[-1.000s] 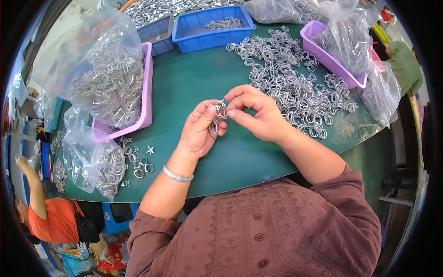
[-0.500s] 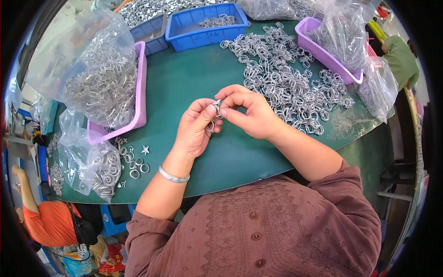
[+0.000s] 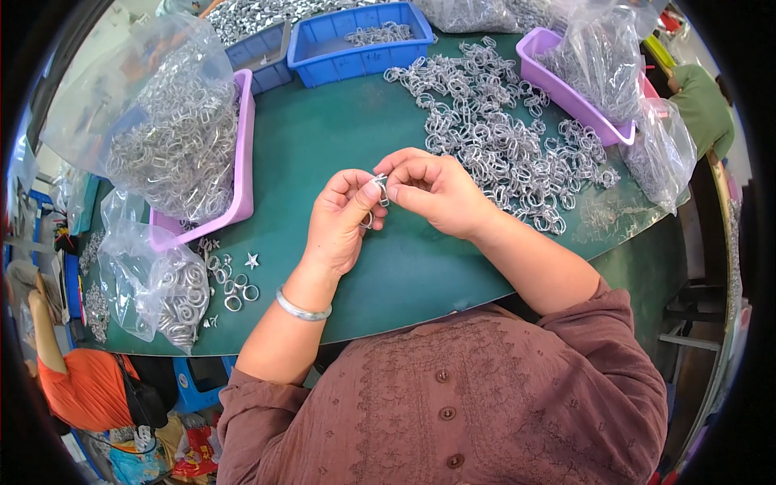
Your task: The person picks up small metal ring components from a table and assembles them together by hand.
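Over the middle of the green table, my left hand [image 3: 338,220] is closed on a small piece of linked silver metal rings [image 3: 382,192], thumb pressed on top. One ring hangs below the thumb. My right hand [image 3: 436,196] pinches the upper end of the same piece between thumb and fingers, so both hands meet on it. Fingers cover part of the piece, and its exact kind cannot be made out. Just beyond my right hand spreads a large heap of similar linked metal rings [image 3: 505,153].
Left stands a lilac tray [image 3: 245,153] holding a plastic bag of metal rings [image 3: 174,162]. Nearby lie loose rings [image 3: 234,303] and a small star [image 3: 252,260]. A blue bin [image 3: 356,65] sits at the back, another lilac tray [image 3: 566,93] at right. Other people [image 3: 89,392] are nearby.
My right hand's fingers have shifted very slightly on the ring piece. Both hands stay in nearly the same place.
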`<state>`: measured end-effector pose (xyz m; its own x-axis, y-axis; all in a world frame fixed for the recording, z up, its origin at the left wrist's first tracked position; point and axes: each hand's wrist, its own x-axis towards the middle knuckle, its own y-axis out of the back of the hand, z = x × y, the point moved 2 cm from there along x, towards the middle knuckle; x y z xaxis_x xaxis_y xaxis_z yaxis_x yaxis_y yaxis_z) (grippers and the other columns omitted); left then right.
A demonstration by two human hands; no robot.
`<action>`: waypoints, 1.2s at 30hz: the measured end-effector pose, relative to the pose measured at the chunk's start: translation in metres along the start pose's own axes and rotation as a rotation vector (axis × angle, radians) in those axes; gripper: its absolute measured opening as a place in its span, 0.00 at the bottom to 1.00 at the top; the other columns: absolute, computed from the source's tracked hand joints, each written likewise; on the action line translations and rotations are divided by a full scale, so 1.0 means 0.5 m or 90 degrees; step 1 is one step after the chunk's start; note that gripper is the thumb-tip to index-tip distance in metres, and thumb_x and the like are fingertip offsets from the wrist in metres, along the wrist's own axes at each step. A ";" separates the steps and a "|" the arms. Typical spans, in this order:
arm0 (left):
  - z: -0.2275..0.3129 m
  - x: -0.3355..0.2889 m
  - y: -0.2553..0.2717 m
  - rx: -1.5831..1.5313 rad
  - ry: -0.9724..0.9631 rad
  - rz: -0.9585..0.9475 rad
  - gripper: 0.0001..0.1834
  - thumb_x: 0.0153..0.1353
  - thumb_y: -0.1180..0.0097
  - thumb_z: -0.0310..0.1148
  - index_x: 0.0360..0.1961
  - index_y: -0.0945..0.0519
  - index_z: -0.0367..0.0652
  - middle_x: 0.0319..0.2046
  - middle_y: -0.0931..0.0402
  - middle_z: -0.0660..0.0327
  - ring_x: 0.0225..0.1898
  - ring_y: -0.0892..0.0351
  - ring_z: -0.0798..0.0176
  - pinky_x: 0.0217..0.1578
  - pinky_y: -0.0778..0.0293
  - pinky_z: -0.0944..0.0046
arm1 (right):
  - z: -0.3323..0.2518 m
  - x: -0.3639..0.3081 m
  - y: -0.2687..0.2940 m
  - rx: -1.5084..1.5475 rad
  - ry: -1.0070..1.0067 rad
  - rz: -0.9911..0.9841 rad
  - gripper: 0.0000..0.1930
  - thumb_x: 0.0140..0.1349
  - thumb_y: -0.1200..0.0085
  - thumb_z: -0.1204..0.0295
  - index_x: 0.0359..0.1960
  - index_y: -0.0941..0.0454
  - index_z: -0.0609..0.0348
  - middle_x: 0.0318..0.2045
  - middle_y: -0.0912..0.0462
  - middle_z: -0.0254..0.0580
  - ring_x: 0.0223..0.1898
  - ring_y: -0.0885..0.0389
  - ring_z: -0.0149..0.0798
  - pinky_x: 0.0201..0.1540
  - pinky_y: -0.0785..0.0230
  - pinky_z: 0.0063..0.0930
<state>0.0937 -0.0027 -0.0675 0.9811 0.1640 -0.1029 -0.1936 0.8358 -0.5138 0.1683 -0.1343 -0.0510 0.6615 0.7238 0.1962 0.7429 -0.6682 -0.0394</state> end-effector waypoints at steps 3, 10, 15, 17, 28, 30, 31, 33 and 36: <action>-0.001 0.000 0.001 -0.007 0.007 -0.001 0.09 0.54 0.44 0.31 0.33 0.29 0.42 0.25 0.27 0.65 0.23 0.29 0.73 0.22 0.32 0.74 | -0.002 0.000 -0.001 0.015 -0.021 -0.003 0.05 0.53 0.48 0.75 0.25 0.24 0.66 0.38 0.27 0.39 0.28 0.28 0.24 0.32 0.35 0.19; -0.003 0.001 0.004 -0.066 0.037 -0.033 0.08 0.59 0.50 0.34 0.35 0.29 0.42 0.27 0.26 0.63 0.24 0.28 0.71 0.23 0.31 0.73 | 0.000 -0.001 0.008 0.041 0.002 0.031 0.05 0.51 0.46 0.74 0.28 0.24 0.63 0.38 0.27 0.38 0.29 0.28 0.25 0.33 0.35 0.18; 0.002 0.003 0.013 -0.200 0.041 -0.105 0.11 0.62 0.57 0.35 0.42 0.29 0.41 0.36 0.25 0.57 0.29 0.26 0.70 0.26 0.30 0.73 | -0.021 0.002 0.012 -0.145 0.111 0.054 0.09 0.49 0.44 0.73 0.33 0.25 0.60 0.37 0.26 0.37 0.34 0.28 0.29 0.33 0.35 0.20; 0.003 0.002 0.012 -0.198 0.038 -0.115 0.12 0.62 0.57 0.35 0.43 0.30 0.41 0.37 0.25 0.56 0.29 0.26 0.70 0.26 0.30 0.73 | -0.026 0.000 0.010 -0.239 0.171 0.037 0.12 0.48 0.43 0.73 0.35 0.26 0.58 0.37 0.26 0.37 0.36 0.29 0.32 0.33 0.34 0.22; 0.001 0.000 0.010 -0.183 0.054 -0.118 0.14 0.62 0.56 0.35 0.46 0.32 0.41 0.39 0.27 0.55 0.28 0.25 0.69 0.27 0.28 0.72 | -0.019 -0.001 0.006 -0.250 0.207 0.053 0.12 0.46 0.40 0.73 0.34 0.26 0.57 0.36 0.25 0.37 0.35 0.28 0.33 0.31 0.35 0.22; -0.002 0.001 0.013 -0.165 0.040 -0.089 0.14 0.61 0.56 0.35 0.45 0.30 0.41 0.36 0.26 0.59 0.27 0.26 0.70 0.26 0.30 0.73 | -0.020 -0.001 0.005 -0.243 0.201 0.053 0.12 0.46 0.40 0.73 0.33 0.25 0.58 0.36 0.25 0.37 0.34 0.28 0.33 0.31 0.35 0.22; -0.002 0.001 0.012 -0.166 0.040 -0.089 0.14 0.61 0.56 0.35 0.45 0.30 0.41 0.36 0.26 0.59 0.27 0.26 0.70 0.26 0.30 0.73 | -0.021 -0.001 0.005 -0.241 0.197 0.051 0.11 0.46 0.41 0.73 0.33 0.25 0.58 0.35 0.25 0.37 0.34 0.28 0.32 0.30 0.35 0.22; 0.000 0.001 0.009 -0.174 0.045 -0.095 0.12 0.62 0.56 0.34 0.44 0.28 0.41 0.33 0.25 0.64 0.26 0.28 0.72 0.24 0.32 0.72 | -0.022 -0.001 0.006 -0.239 0.192 0.051 0.11 0.47 0.41 0.72 0.33 0.25 0.58 0.35 0.25 0.36 0.33 0.28 0.32 0.30 0.36 0.21; 0.000 0.000 0.008 -0.179 0.048 -0.087 0.13 0.61 0.55 0.34 0.43 0.28 0.40 0.32 0.26 0.64 0.26 0.26 0.71 0.24 0.32 0.74 | -0.022 -0.002 0.006 -0.235 0.175 0.041 0.10 0.47 0.41 0.72 0.33 0.25 0.58 0.34 0.25 0.36 0.33 0.28 0.31 0.30 0.36 0.20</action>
<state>0.0928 0.0004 -0.0695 0.9972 0.0117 -0.0743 -0.0631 0.6676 -0.7418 0.1689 -0.1389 -0.0404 0.6162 0.6399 0.4591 0.5823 -0.7627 0.2815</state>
